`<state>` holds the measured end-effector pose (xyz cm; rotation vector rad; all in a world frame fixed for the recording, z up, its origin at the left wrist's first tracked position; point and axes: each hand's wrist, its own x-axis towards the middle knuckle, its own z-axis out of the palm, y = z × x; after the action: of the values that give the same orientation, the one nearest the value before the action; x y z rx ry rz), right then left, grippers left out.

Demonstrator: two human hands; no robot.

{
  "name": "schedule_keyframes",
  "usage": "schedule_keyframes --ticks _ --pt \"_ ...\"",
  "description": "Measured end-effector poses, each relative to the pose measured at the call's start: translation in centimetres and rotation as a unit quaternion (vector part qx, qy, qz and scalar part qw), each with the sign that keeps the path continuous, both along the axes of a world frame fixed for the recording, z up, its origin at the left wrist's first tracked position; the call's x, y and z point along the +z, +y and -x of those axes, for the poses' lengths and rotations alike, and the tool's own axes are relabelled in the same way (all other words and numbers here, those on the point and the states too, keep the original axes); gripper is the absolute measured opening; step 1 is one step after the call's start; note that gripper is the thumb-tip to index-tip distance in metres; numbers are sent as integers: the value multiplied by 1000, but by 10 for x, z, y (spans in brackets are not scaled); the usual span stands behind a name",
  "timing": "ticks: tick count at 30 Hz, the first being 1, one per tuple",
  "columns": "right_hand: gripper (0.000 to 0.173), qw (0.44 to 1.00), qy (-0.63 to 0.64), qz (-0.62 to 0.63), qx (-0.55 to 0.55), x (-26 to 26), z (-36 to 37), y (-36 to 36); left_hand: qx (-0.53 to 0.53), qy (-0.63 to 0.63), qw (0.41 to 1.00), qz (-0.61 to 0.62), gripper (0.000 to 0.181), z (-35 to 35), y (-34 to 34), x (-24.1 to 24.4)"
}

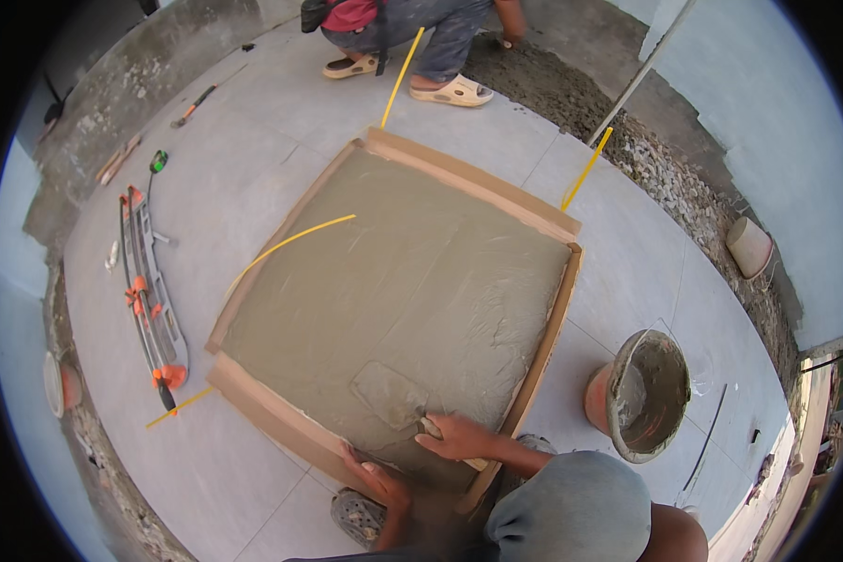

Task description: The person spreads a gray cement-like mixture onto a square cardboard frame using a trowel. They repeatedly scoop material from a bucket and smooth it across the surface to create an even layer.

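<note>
My right hand (456, 437) grips the handle of a flat steel trowel, whose paste-smeared blade (390, 395) lies on wet grey cement paste (386, 274). The paste forms a broad, mostly smooth sheet, rougher along its right side. Brown cardboard edging (474, 179) borders it on all sides. At the near edge my left hand (378, 481) rests against the cardboard, its thumb apart from the fingers and nothing held. Grey cloth hides part of my right arm. Yellow packing straps (291, 242) stick out around the cardboard, one curving over the paste.
A mortar-coated bucket (650, 397) stands at right. On the left of the tiled floor lie a manual tile cutter (147, 295), a tape measure (159, 161) and a hammer (194, 105). Another person (421, 42) squats beyond, near wet mortar (541, 77) and gravel (667, 168).
</note>
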<state>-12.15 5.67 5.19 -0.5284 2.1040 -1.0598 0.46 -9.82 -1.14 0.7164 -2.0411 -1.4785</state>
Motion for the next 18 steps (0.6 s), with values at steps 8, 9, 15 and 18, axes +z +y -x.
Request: schedule_keyframes --ticks 8,9,15,18 --pt "30 935 -274 194 -115 -2 2 16 -8 -10 1000 7 67 0 1 5" --pt "29 933 -272 203 -119 -2 2 16 -11 -10 1000 12 67 0 1 6" --pt "26 947 -269 148 -96 4 10 16 -15 -5 1000 1 65 3 3 8" --pt "29 951 -262 129 -99 1 10 15 -11 4 1000 -14 66 5 4 7"
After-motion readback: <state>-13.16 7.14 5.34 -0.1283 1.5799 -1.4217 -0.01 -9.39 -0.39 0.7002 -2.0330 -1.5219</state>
